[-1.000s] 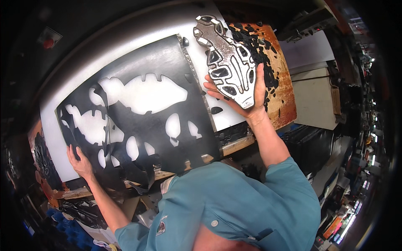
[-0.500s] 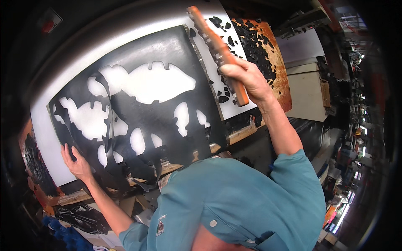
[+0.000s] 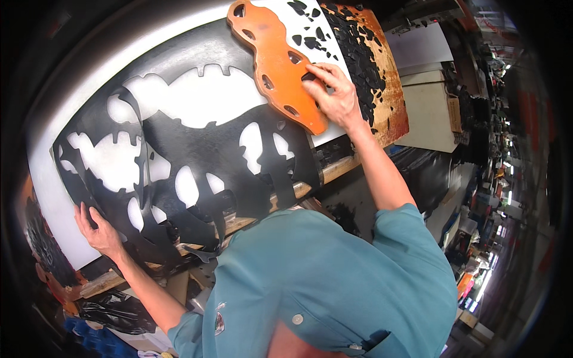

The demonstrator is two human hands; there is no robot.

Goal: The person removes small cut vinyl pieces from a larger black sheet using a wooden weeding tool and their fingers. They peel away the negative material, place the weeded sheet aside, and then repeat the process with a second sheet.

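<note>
- Right hand [image 3: 337, 101]: positioned at the right edge of the orange plate [image 3: 280, 74]; fingers bent, fingertips at the plate's upper face beside an edge hole; thumb near the index finger; hand slightly blurred; cannot tell whether this grip is clamped on the plate or only resting against it.
- Orange plate: long, wavy outline; broad orange face up; oval holes along both edges; located over the upper right part of the black sheet [image 3: 197, 155], overlapping the white board [image 3: 48, 179]; cannot tell whether its whole underside makes contact.
- Left hand [image 3: 102, 235]: positioned at the lower left edge of the black sheet, over the white board; grip unclamped, fingers extended, thumb apart from them; exact contact with the sheet not clear.
- Black sheet: spread across the white board; several shaped openings, the largest in the upper part; narrow strips between the lower openings; lower edge hanging past the wooden rail [image 3: 340, 169].
- Small black pieces [image 3: 312, 43]: scattered on the white board to the right of the plate's upper end; many more heaped on the rust-stained panel [image 3: 397, 107] farther right.
- Surroundings: pale box [image 3: 424, 113] right of the panel; teal shirt [image 3: 334, 268] on the person.
</note>
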